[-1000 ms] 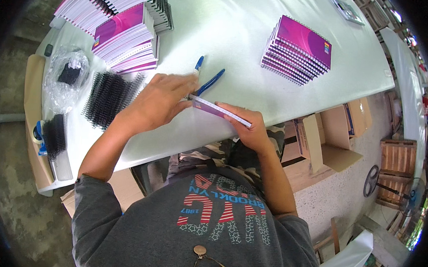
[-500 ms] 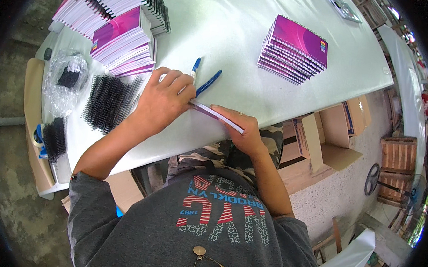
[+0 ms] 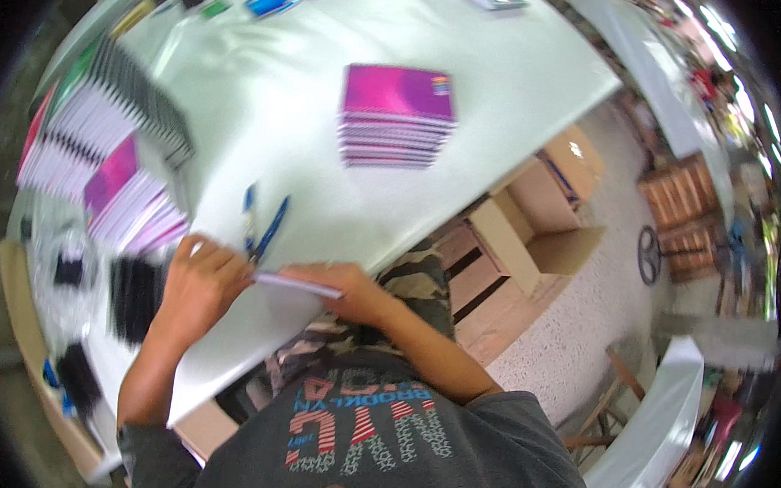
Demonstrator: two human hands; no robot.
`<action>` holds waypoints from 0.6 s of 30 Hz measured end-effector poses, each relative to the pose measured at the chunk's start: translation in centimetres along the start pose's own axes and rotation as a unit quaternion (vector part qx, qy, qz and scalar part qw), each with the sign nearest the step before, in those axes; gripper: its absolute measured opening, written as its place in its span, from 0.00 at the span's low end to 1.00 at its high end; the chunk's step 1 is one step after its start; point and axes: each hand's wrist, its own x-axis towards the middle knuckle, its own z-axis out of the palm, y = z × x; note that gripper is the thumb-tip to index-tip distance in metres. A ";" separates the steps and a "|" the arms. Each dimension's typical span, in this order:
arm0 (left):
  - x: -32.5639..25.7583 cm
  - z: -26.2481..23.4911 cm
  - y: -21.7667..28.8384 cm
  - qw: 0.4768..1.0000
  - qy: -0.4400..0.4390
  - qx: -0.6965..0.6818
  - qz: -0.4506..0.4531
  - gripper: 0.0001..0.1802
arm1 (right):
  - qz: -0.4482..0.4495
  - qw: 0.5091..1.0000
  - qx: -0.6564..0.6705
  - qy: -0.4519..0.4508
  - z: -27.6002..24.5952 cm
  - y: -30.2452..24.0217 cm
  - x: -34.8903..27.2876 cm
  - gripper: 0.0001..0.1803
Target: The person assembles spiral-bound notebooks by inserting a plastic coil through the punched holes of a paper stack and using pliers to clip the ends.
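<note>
A thin notebook [image 3: 302, 284] is held edge-on over the near side of the table, between my two hands. My right hand [image 3: 353, 292] grips its right end, thumb along the upper side. The fingers of my left hand [image 3: 201, 280] are curled and pressed together at its left end; what lies under them is hidden. Just beyond the notebook, pliers with blue handles [image 3: 273, 224] lie with the handles spread. Black spiral binding coils [image 3: 133, 299] lie beside my left wrist, blurred.
A neat stack of purple spiral notebooks [image 3: 398, 92] stands farther back. More purple notebooks [image 3: 114, 176] and taller bound stacks [image 3: 107, 97] crowd the left. A clear plastic bag [image 3: 64, 271] lies by the left edge. Open cardboard boxes [image 3: 533, 218] sit right of the table.
The view has swung right, so the table and stacks appear farther left, with blur. Both hands keep hold of the notebook, and the pliers still lie beyond it.
</note>
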 end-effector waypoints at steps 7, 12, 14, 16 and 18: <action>0.7 -0.1 0.8 0.994 0.090 0.020 0.051 0.10 | -0.008 0.999 0.034 0.027 0.1 0.6 -0.1 0.21; 0.6 -0.6 1.4 0.998 0.060 -0.007 0.005 0.14 | 0.003 0.998 0.059 0.015 0.0 0.5 -0.2 0.21; 0.5 -0.9 1.3 0.998 0.052 -0.006 -0.017 0.14 | 0.013 0.997 0.073 0.013 0.3 0.8 -0.2 0.20; 0.3 -1.3 1.1 0.999 -0.027 -0.013 -0.032 0.17 | -0.001 0.997 0.073 0.013 0.7 0.6 -0.2 0.21; 0.8 -1.1 2.2 0.999 0.013 0.000 -0.049 0.18 | -0.010 0.997 0.076 0.012 1.0 0.5 0.0 0.21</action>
